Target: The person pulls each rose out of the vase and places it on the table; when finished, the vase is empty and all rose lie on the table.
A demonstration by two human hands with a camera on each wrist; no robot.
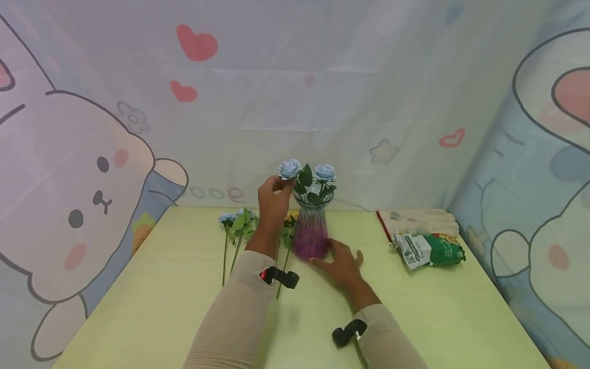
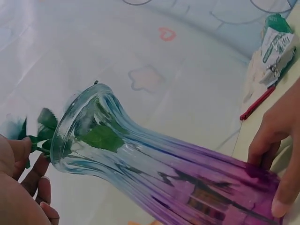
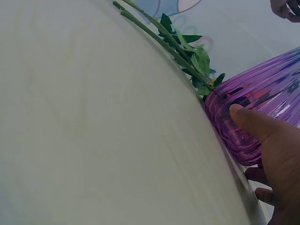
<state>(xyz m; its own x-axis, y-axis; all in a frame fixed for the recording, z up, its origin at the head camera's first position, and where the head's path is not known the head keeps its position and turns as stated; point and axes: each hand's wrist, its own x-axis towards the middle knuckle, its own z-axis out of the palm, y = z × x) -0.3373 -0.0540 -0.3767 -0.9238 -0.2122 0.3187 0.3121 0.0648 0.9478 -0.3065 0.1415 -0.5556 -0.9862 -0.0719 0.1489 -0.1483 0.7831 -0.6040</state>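
A glass vase (image 1: 311, 233), clear at the top and purple below, stands upright on the table. Two light blue roses with green leaves rise from its mouth. My left hand (image 1: 273, 202) pinches the left blue rose (image 1: 289, 169) by its stem, just under the bloom and beside the vase's rim. The other blue rose (image 1: 325, 172) leans to the right in the vase. Low down, my right hand (image 1: 343, 266) grips the vase's base, its thumb (image 3: 251, 122) lying along the purple glass. Stems inside show blurred through the glass in the left wrist view.
Left of the vase lie more blue roses (image 1: 227, 217) with long green stems, and a yellow flower (image 1: 293, 216) partly behind the left arm. At the right, a green and white packet (image 1: 430, 250) lies against a pale pouch (image 1: 419, 222) with a red edge. A printed curtain hangs behind.
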